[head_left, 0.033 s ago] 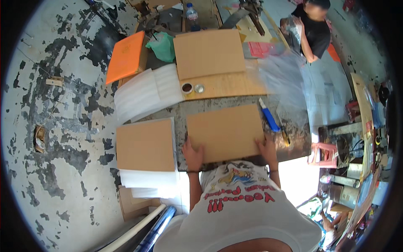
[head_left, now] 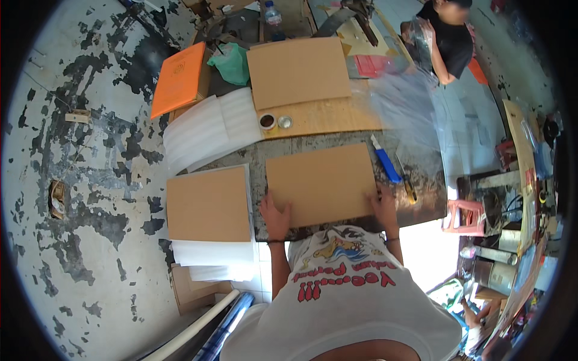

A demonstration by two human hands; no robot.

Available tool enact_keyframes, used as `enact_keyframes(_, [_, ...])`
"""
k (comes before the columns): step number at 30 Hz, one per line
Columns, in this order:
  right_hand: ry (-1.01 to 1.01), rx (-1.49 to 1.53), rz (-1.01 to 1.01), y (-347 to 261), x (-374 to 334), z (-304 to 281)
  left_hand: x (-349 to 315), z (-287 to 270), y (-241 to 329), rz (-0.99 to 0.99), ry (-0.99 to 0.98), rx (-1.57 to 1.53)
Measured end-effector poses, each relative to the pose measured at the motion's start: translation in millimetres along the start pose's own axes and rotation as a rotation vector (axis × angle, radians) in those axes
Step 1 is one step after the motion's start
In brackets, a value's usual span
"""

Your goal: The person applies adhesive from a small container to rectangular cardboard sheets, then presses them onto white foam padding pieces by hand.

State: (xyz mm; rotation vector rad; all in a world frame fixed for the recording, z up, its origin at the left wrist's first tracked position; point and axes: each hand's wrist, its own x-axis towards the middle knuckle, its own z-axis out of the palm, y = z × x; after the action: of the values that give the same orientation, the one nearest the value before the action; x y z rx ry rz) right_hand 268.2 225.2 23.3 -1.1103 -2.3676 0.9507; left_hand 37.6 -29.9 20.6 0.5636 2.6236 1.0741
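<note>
On the dark worn table lies a plain brown cardboard sheet in front of me. My left hand grips its near left edge, with the thumb on top. At the near right edge my right hand holds it the same way; the fingertips there are partly hidden. Right of the sheet is a blue-handled cutter knife with its blade pointing away. Next to it lies a thin tool with a yellow handle. Another cardboard sheet rests on white foam sheets to my left.
Beyond are more cardboard, a tape roll, white foam, clear plastic film, an orange folder, a green bag and a bottle. Another person is at the far right. A pink stool stands right of the table.
The whole view has shifted slightly, so the table and its things sit a little higher in the picture. Both hands remain on the cardboard sheet.
</note>
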Motion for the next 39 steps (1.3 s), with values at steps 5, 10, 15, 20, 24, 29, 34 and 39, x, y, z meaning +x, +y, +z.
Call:
enact_keyframes(5, [0.097,0.014,-0.127,-3,1,4,-7,0,-12,0.234,-0.075,0.082])
enact_keyframes(10, [0.056,-0.02,-0.112,6,-4,13,-26,5,-8,0.366,-0.133,0.316])
enact_keyframes(15, [0.031,0.019,-0.081,3,-3,16,-20,6,-14,0.423,-0.101,0.302])
enact_keyframes(20, [0.173,-0.197,-0.13,-9,-6,24,-16,9,-14,0.463,-0.055,0.306])
enact_keyframes(24, [0.163,-0.257,-0.101,-29,3,25,-18,9,-19,0.443,-0.035,0.348])
enact_keyframes(29, [-0.077,0.085,-0.289,-74,51,31,-24,-1,-11,0.403,-0.056,0.379])
enact_keyframes(34, [-0.237,0.198,-0.448,-136,103,56,-36,1,-22,0.372,0.022,0.294])
enact_keyframes(39, [-0.387,0.018,-0.564,-205,165,85,-42,3,-28,0.37,0.13,0.191])
